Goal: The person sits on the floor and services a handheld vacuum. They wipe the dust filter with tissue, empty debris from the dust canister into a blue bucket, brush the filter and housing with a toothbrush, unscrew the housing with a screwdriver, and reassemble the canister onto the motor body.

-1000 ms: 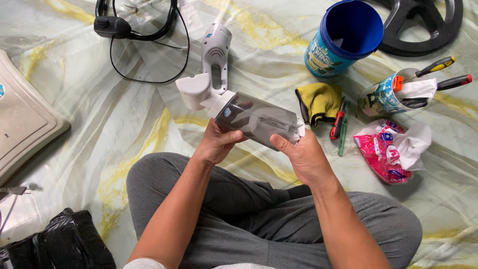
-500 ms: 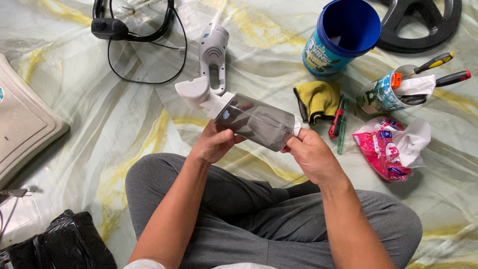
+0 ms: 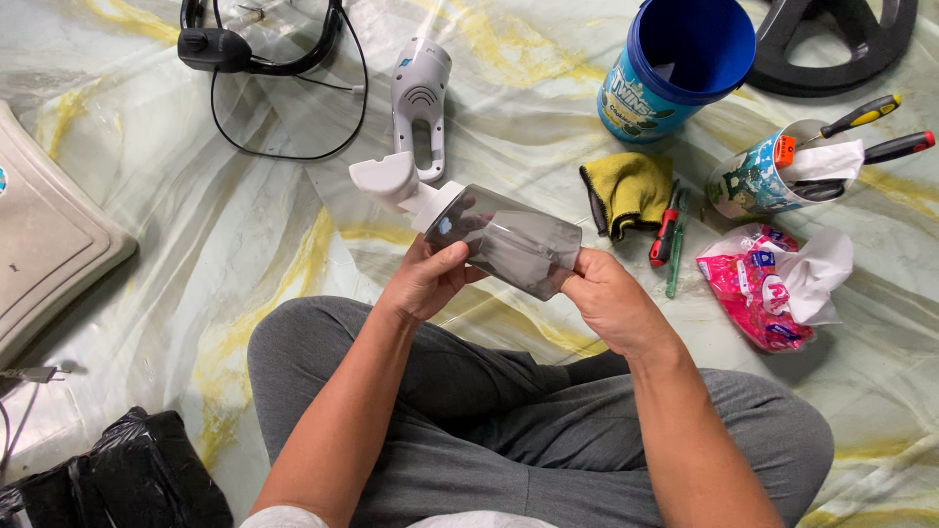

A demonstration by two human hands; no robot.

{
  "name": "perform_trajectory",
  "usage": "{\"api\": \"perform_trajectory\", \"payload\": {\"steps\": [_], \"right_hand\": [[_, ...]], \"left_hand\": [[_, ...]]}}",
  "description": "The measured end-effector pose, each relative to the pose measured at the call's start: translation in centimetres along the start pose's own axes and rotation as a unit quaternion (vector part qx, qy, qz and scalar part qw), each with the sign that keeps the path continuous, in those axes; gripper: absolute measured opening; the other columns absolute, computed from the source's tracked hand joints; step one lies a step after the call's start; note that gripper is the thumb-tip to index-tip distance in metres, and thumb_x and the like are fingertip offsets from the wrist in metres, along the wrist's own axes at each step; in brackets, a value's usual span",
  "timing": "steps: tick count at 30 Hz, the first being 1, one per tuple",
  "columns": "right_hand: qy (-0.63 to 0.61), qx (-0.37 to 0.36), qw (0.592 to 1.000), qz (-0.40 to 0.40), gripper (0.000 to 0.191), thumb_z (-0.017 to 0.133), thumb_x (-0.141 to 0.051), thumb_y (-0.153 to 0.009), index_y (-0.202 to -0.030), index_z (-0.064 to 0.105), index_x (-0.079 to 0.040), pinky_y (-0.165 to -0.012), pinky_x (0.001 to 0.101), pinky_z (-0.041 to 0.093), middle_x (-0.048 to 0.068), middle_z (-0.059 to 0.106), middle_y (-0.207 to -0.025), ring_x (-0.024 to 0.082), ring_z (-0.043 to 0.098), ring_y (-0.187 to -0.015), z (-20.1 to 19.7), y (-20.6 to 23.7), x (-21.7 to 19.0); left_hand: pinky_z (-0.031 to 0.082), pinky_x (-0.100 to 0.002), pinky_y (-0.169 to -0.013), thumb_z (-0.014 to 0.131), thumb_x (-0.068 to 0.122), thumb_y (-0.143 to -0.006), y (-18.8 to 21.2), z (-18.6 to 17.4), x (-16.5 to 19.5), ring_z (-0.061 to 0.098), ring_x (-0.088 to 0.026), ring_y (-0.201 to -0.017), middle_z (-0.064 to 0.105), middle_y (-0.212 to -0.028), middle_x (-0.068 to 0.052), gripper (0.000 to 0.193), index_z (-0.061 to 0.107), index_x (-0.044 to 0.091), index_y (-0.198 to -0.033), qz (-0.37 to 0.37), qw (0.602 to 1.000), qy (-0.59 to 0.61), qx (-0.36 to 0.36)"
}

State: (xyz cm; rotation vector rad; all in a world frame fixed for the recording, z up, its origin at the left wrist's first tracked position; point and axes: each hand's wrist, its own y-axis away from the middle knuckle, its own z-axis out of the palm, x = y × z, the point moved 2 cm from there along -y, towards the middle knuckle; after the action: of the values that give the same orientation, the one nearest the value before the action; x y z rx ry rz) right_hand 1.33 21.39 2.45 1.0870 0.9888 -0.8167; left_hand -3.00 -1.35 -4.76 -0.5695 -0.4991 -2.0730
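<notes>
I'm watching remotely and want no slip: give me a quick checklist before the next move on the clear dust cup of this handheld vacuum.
1. Left hand grips the clear dust cup near its white collar: ok.
2. Right hand holds the cup's far end: ok.
3. Vacuum handle rests on the floor sheet, unsupported by either hand: ok.
4. Latch between cup and body released: cannot tell.
5. Screwdrivers beside the yellow cloth, near the right hand: ok.
6. Cup contents: cannot tell, plastic is smoky.
</notes>
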Motion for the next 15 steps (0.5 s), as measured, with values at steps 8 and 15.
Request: {"api": "perform_trajectory", "payload": {"steps": [8,15], "right_hand": [[-0.016,0.003,1.0,-0.015,0.026,0.059,-0.009,-0.099,-0.117,0.073,0.003,-0.089,0.0272,0.05,0.0,0.073,-0.104,0.009,0.063,-0.096,0.1,-0.4,0.0],[0.137,0.184,0.965,-0.124,0.029,0.071,-0.009,-0.098,-0.124,0.065,0.004,-0.084,0.0246,0.052,0.008,0.069,-0.11,0.006,0.063,-0.094,-0.8,0.7,-3.0]], "left_hand": [[0.06,-0.047,-0.096,0.077,0.026,-0.094,-0.4,-0.6,0.0,0.064,-0.025,-0.122,0.058,-0.141,-0.012,0.066,0.043,0.007,-0.149,0.016,0.999,-0.026,0.012],[0.067,-0.037,-0.071,0.054,0.079,-0.087,-2.4,-1.5,0.7,0.077,-0.025,-0.091,0.075,-0.118,-0.017,0.094,0.059,-0.001,-0.138,-0.083,0.983,0.028,0.164]]}}
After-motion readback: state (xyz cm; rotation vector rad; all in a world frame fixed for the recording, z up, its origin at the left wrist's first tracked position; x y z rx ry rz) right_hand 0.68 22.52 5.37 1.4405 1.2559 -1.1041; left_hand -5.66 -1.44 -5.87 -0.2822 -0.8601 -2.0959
